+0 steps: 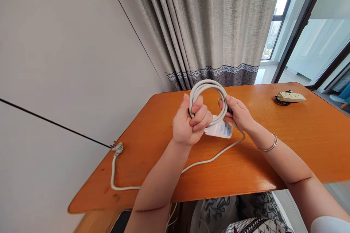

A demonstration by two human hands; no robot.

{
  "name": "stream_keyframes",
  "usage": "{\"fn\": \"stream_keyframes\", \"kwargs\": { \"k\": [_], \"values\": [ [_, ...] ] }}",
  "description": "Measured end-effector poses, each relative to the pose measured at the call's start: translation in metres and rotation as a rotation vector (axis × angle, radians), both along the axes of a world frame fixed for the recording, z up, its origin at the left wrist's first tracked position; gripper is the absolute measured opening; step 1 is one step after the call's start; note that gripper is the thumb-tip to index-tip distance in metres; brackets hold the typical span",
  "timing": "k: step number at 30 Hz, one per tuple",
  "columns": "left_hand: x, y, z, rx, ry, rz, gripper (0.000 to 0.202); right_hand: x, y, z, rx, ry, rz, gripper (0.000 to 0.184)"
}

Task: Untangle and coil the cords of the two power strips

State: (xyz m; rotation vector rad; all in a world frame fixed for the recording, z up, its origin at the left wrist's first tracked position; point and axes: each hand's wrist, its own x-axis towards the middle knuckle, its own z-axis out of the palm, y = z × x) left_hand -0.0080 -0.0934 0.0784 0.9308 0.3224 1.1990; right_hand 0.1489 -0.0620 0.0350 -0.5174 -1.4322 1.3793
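Note:
A white power cord is wound into a coil [208,83] of several loops, held up over the table. My left hand [193,122] is wrapped round the coil's left side, with the thumb pointing up. On its right side, my right hand [240,113] pinches the loops between thumb and fingers; a small dark bit shows by these fingers, too hidden to name. Behind and below the coil is a white power strip [223,130] with blue-marked sockets, partly covered. The loose length of cord [210,160] runs left under my left forearm to a white plug [117,148] at the table's left edge.
The orange-brown wooden table [259,167] stands against a pale wall and a grey curtain [218,25]. At the back right lies a second, cream power strip [292,97] with a black cord [283,102]. A glass door is beyond it.

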Motion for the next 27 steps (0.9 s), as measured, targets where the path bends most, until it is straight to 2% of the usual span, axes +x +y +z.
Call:
{"fn": "stream_keyframes", "kwargs": {
  "k": [5,10,12,15,18,22,27],
  "values": [
    [0.002,0.001,-0.001,-0.031,-0.013,0.019,0.057,-0.001,0.003,-0.002,0.030,-0.036,-0.098,0.059],
    [0.002,0.001,-0.003,-0.043,-0.048,0.126,0.054,-0.003,0.005,-0.008,0.081,-0.126,-0.154,0.061],
    [0.001,0.002,-0.002,-0.032,-0.061,0.187,0.053,-0.003,0.003,-0.011,0.146,-0.195,-0.219,0.062],
    [-0.004,0.003,0.000,-0.007,-0.082,0.294,0.053,-0.003,-0.001,-0.011,0.312,-0.441,-0.378,0.056],
    [-0.009,0.006,0.003,0.004,-0.104,0.384,0.052,-0.004,-0.007,-0.005,0.411,-0.837,-0.448,0.045],
    [-0.013,0.011,0.002,0.060,-0.124,0.528,0.051,-0.010,-0.017,0.004,0.414,-1.260,-0.424,0.056],
    [-0.019,0.019,0.000,0.182,-0.072,0.750,0.052,-0.018,-0.026,0.001,0.449,-1.446,-0.348,0.065]
  ]
}}
